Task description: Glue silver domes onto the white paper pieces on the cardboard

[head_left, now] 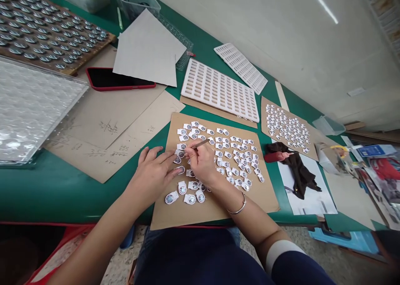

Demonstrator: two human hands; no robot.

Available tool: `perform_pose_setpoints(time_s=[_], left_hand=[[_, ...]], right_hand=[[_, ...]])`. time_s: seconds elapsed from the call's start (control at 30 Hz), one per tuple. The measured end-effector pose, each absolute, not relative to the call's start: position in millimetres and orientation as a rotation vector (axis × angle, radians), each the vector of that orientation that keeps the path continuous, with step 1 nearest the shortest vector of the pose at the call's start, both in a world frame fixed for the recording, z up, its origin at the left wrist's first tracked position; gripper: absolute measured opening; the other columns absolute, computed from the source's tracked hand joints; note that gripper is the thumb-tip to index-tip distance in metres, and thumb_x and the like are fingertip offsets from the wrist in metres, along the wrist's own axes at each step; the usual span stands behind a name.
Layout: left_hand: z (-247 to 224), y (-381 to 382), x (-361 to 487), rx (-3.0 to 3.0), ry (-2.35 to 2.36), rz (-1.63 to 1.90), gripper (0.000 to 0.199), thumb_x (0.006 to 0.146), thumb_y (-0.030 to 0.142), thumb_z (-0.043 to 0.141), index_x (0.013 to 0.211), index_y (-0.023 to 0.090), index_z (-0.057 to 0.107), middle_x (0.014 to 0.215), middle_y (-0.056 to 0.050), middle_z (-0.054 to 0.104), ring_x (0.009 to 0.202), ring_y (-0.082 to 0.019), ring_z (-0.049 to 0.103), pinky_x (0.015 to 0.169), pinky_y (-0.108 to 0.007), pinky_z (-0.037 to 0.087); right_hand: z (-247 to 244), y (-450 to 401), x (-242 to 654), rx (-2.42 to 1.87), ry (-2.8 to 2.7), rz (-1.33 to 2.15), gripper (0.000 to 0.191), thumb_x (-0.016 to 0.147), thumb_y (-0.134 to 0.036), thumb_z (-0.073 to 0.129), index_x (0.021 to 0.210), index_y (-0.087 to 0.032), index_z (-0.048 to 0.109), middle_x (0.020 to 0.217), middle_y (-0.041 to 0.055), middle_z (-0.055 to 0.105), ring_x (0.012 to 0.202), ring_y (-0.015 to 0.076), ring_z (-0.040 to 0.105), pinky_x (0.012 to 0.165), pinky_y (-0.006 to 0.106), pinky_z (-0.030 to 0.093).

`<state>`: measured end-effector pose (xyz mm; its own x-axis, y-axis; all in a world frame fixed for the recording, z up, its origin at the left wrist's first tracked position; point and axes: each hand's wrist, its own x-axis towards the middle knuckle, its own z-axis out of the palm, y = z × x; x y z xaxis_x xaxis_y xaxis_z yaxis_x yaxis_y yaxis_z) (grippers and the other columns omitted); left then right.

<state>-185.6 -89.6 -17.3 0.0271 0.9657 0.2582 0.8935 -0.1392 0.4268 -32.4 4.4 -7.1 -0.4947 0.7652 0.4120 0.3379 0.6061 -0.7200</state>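
Note:
Rows of small white pieces with round metallic centres lie on a brown cardboard sheet (262,195). My right hand (202,160) is closed on a thin dark pointed tool (201,143), held over the left part of the sheet. Beside it, my left hand (156,168) rests at the sheet's left edge with its fingers spread, thumb and fingertips touching or very near some white pieces. One such piece (180,169) lies at the left thumb tip. The tip of the tool near my right fingers is too small to make out.
White slotted trays (218,89) stand behind the sheet. To the right are a second cardboard with small pieces (267,128), a red bottle (276,156) and a dark cloth (298,172). A red-edged phone (118,80), papers and a board of metal discs (37,31) lie left.

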Motion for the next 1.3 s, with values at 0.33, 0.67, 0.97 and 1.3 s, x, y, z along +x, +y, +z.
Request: perform_pose_setpoints(time_s=[0.33, 0.67, 0.97, 1.3], left_hand=[[-14.1, -85.0, -189.7, 2.156, 1.925, 0.684, 0.041, 0.091, 0.047, 0.05, 0.116, 0.019, 0.067, 0.12, -0.009, 0.067, 0.118, -0.037, 0.049, 0.103, -0.058, 0.033], [15.5, -18.1, -220.5, 2.027, 1.801, 0.505, 0.028, 0.083, 0.03, 0.046, 0.09, 0.024, 0.073, 0.092, -0.006, 0.072, 0.091, -0.027, 0.061, 0.083, -0.039, 0.047], [0.0, -14.0, -216.4, 1.868, 1.734, 0.673, 0.025, 0.078, 0.032, 0.053, 0.089, 0.023, 0.074, 0.099, -0.003, 0.072, 0.095, -0.024, 0.06, 0.092, -0.038, 0.046], [-7.8, -11.4, -214.1, 1.921, 1.774, 0.69, 0.022, 0.079, 0.025, 0.053, 0.085, 0.023, 0.074, 0.098, -0.003, 0.071, 0.093, -0.024, 0.059, 0.092, -0.041, 0.044]], right_hand=[[-6.7, 4.2, -35.6, -0.844, -2.118, 0.707, 0.015, 0.095, -0.026, 0.045, 0.083, -0.021, 0.053, 0.079, 0.0037, 0.063, 0.073, 0.0153, 0.062, 0.07, 0.03, 0.052], [14.6, 24.1, -30.6, -0.977, -2.019, 0.829, 0.016, 0.094, -0.032, 0.05, 0.087, -0.02, 0.057, 0.073, 0.0015, 0.063, 0.069, 0.0147, 0.063, 0.066, 0.03, 0.053], [-0.4, 27.5, -38.0, -0.989, -2.033, 0.797, 0.012, 0.093, -0.029, 0.05, 0.088, -0.019, 0.056, 0.074, 0.002, 0.063, 0.07, 0.0156, 0.064, 0.066, 0.03, 0.052], [-4.2, 27.6, -39.1, -0.932, -2.094, 0.725, 0.013, 0.092, -0.023, 0.049, 0.081, -0.02, 0.055, 0.071, 0.0014, 0.062, 0.066, 0.0143, 0.062, 0.067, 0.029, 0.051]])
